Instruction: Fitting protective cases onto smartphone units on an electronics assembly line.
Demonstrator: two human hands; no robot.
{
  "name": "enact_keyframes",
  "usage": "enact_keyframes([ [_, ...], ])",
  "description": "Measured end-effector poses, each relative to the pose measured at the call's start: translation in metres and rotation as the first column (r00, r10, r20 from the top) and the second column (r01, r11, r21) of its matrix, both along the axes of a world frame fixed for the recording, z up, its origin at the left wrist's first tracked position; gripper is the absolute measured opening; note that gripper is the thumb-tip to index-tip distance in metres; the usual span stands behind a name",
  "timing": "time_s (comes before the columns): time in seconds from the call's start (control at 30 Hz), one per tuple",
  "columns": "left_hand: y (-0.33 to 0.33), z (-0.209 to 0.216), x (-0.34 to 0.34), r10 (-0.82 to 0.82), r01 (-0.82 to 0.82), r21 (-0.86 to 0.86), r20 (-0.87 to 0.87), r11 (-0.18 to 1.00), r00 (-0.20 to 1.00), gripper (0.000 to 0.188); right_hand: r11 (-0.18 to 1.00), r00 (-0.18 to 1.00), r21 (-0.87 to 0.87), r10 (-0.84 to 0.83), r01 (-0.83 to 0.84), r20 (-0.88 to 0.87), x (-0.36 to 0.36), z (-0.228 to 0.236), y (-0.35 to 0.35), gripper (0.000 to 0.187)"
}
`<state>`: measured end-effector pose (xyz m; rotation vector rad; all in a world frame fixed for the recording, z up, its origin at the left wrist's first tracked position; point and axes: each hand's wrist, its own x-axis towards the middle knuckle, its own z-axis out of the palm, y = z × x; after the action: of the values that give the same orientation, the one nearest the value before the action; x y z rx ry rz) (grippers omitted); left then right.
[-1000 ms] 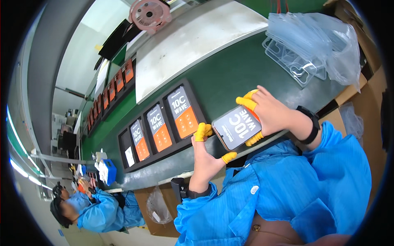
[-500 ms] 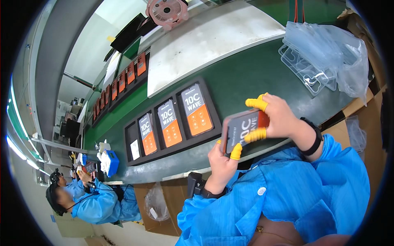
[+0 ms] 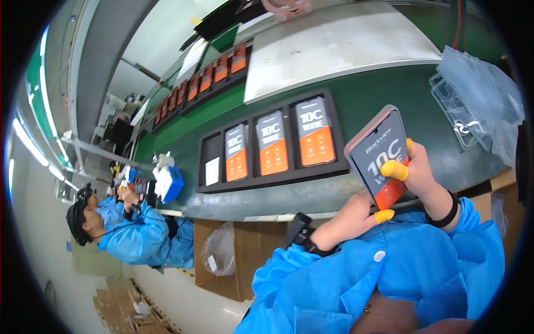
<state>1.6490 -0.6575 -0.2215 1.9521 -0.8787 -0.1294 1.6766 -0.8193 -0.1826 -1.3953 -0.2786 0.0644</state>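
A smartphone (image 3: 371, 158) with a grey and orange front film is held tilted upright above the near bench edge. My right hand (image 3: 417, 170) is closed on its right side, a yellow finger cot on the thumb lying across the front. Below, my left hand (image 3: 353, 220) is at the lower edge with its yellow-tipped thumb beside the corner; its other fingers are hidden behind the phone. To the left, a black foam tray (image 3: 252, 153) carries three similar phones (image 3: 316, 131) in their slots and a small white card (image 3: 212, 171) in the leftmost one.
A white board (image 3: 334, 47) lies behind the tray on the green bench (image 3: 389, 89). Clear plastic cases (image 3: 461, 114) and bags are at right. Another tray of orange-fronted phones (image 3: 221, 68) stands farther left, near a blue bin (image 3: 172, 185). Co-workers (image 3: 133, 228) sit at left.
The phone has been raised and turned from nearly flat to upright, its front toward me. My right hand has shifted down its side; the left has moved under its lower edge. The view has swung left.
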Motion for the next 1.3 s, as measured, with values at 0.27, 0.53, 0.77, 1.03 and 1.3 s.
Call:
enact_keyframes([
  [0.27,0.000,-0.024,0.005,0.324,-0.306,-0.127,0.165,0.944,0.932,0.020,0.983,0.884,0.021,-0.173,0.183,0.435,0.000,-0.017,0.010,0.035],
  [0.53,0.132,0.019,0.048,0.514,-0.540,0.059,0.238,0.839,0.824,0.041,0.910,0.854,0.085,-0.411,0.406,0.319,0.005,-0.026,-0.030,0.030],
  [0.77,0.366,-0.021,0.103,0.673,-0.701,0.496,0.276,0.512,0.686,0.033,0.836,0.780,0.139,-0.546,0.530,0.305,-0.006,-0.053,-0.112,0.027],
  [1.03,0.321,0.004,0.153,0.707,-0.836,0.287,0.446,0.467,0.548,0.030,0.919,0.876,0.169,-0.391,0.355,0.283,-0.001,-0.027,-0.059,0.026],
  [1.3,0.091,0.039,0.022,0.021,-0.078,-0.204,-0.268,0.976,0.963,0.065,0.900,0.989,0.412,-0.146,0.144,-0.027,0.028,0.014,0.045,0.021],
])
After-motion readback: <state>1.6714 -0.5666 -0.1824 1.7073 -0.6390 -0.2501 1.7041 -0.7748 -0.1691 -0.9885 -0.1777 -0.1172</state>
